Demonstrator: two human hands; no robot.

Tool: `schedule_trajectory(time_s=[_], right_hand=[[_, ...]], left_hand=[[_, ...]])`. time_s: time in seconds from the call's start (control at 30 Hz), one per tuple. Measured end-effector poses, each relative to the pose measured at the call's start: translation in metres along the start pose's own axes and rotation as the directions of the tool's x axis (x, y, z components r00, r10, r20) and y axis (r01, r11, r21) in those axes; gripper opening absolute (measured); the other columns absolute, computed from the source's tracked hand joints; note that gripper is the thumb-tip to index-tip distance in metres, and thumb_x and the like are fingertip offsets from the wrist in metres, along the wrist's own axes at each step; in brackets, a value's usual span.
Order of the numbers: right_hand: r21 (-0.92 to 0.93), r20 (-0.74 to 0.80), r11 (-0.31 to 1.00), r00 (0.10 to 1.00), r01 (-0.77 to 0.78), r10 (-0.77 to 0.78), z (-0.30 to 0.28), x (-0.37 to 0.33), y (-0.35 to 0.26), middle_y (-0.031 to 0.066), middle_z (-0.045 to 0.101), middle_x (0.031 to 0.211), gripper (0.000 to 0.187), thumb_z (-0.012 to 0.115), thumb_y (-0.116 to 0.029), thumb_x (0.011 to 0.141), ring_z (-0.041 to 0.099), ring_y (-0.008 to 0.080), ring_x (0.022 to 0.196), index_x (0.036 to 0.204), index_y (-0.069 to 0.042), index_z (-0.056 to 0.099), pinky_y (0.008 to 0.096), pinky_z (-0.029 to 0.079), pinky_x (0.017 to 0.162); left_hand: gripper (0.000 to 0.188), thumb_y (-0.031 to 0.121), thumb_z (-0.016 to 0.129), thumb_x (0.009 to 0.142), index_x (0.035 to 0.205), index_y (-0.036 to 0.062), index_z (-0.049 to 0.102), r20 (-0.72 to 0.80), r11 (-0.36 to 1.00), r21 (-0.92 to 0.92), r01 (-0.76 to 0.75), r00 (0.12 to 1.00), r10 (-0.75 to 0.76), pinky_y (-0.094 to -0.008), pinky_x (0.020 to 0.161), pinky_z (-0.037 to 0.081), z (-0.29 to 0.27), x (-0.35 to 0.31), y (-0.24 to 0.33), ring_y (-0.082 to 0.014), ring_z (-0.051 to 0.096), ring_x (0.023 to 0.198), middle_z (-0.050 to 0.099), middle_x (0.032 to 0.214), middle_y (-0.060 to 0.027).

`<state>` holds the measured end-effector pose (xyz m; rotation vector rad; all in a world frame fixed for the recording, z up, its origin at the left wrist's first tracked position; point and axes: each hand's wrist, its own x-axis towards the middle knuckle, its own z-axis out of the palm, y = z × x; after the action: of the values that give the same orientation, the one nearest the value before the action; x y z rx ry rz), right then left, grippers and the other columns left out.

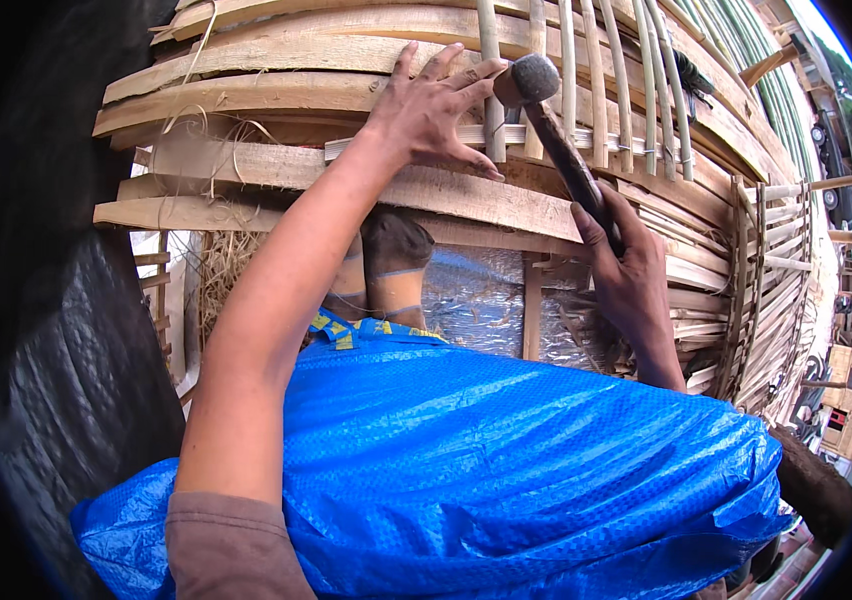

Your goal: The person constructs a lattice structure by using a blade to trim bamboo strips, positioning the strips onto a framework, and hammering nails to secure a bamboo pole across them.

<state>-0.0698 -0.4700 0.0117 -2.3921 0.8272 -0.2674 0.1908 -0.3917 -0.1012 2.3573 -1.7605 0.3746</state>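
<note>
In the head view, a plank platform point(266, 92) of rough, parallel boards carries the work. The left hand point(426, 115) is positioned over the boards behind the platform's near edge, palm down, with the fingers spread wide and the thumb extended to the right. The index finger reaches the leftmost stick point(490, 35); whether the hand has hold of this stick cannot be told. The right hand point(634, 275) is beyond the near edge, closed around the dark handle of a hammer point(564, 150). The hammer's rounded grey head is just beside the left index finger and covers part of the second stick. Contact between the head and the sticks cannot be confirmed.

A row of further sticks point(618, 90) extends to the right, roughly parallel and spaced apart, lying across the boards. A pale slat point(514, 134) runs crosswise near their lower ends, partly hidden by the left hand.

Thin wood shavings point(221, 280) hang at the left end of the platform. Dark footwear point(396, 245) shows below the near edge, beside a silvery sheet point(476, 305). A blue tarpaulin point(516, 450) covers the foreground. Dark sheeting point(76, 370) stands at the left; a slatted wooden frame point(746, 270) bounds the right.
</note>
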Motion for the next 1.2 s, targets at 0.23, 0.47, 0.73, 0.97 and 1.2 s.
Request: schedule_trajectory(time_s=[0.23, 0.47, 0.73, 0.97, 1.2], right_hand=[[0.025, 0.04, 0.999, 0.999, 0.024, -0.025, 0.016, -0.002, 0.026, 0.018, 0.059, 0.066, 0.033, 0.063, -0.026, 0.097, 0.059, 0.0247, 0.054, 0.123, -0.005, 0.06, 0.0377, 0.044, 0.056], [0.125, -0.039, 0.988, 0.996, 0.09, -0.086, -0.002, 0.0, 0.001, 0.0102, 0.06, 0.065, 0.036, 0.064, -0.029, 0.097, 0.052, 0.0144, 0.056, 0.123, -0.004, 0.062, 0.0317, 0.042, 0.056], [0.11, 0.023, 0.988, 0.994, -0.108, 0.106, 0.017, -0.001, 0.029, 0.0108, 0.061, 0.073, 0.038, 0.062, -0.032, 0.098, 0.055, 0.0148, 0.066, 0.123, -0.003, 0.062, 0.0341, 0.046, 0.064], [0.345, 0.027, 0.936, 0.997, -0.074, 0.069, 0.002, -0.003, 0.011, 0.0014, 0.054, 0.073, 0.037, 0.062, -0.032, 0.099, 0.047, 0.009, 0.068, 0.122, -0.003, 0.062, 0.0275, 0.04, 0.062], [0.507, 0.224, 0.787, 0.936, -0.351, 0.273, 0.022, -0.017, 0.037, -0.0026, 0.051, 0.071, 0.04, 0.06, -0.035, 0.1, 0.049, 0.0053, 0.061, 0.124, -0.002, 0.059, 0.0234, 0.04, 0.052]], left_hand=[[0.123, 0.095, 0.059, 0.049, 0.153, 0.0352, 0.029, -0.057, 0.999, -0.05, -0.02, 0.998, 0.017, -0.0648, 0.117, 0.011, 0.002, 0.001, 0.003, -0.0292, 0.027, 0.148, 0.036, 0.157, 0.0059], [0.12, 0.098, 0.055, 0.048, 0.151, 0.0385, 0.033, -0.027, 1.0, -0.009, 0.005, 1.0, -0.006, -0.0638, 0.118, 0.01, -0.001, -0.004, -0.001, -0.0287, 0.025, 0.148, 0.042, 0.154, 0.0015], [0.12, 0.096, 0.055, 0.05, 0.153, 0.0402, 0.027, -0.05, 1.0, -0.018, -0.001, 0.999, 0.0, -0.066, 0.117, 0.01, 0.005, 0.002, 0.005, -0.0279, 0.024, 0.149, 0.031, 0.159, 0.0136], [0.122, 0.099, 0.051, 0.049, 0.153, 0.0401, 0.026, -0.065, 1.0, 0.02, -0.013, 0.998, 0.015, -0.0689, 0.115, 0.014, 0.007, -0.002, -0.001, -0.0295, 0.027, 0.147, 0.031, 0.159, 0.0137], [0.123, 0.095, 0.056, 0.051, 0.155, 0.0378, 0.025, -0.082, 0.999, -0.026, -0.021, 0.996, 0.019, -0.0658, 0.117, 0.014, 0.009, 0.003, 0.0, -0.0293, 0.028, 0.147, 0.03, 0.159, 0.0128]])
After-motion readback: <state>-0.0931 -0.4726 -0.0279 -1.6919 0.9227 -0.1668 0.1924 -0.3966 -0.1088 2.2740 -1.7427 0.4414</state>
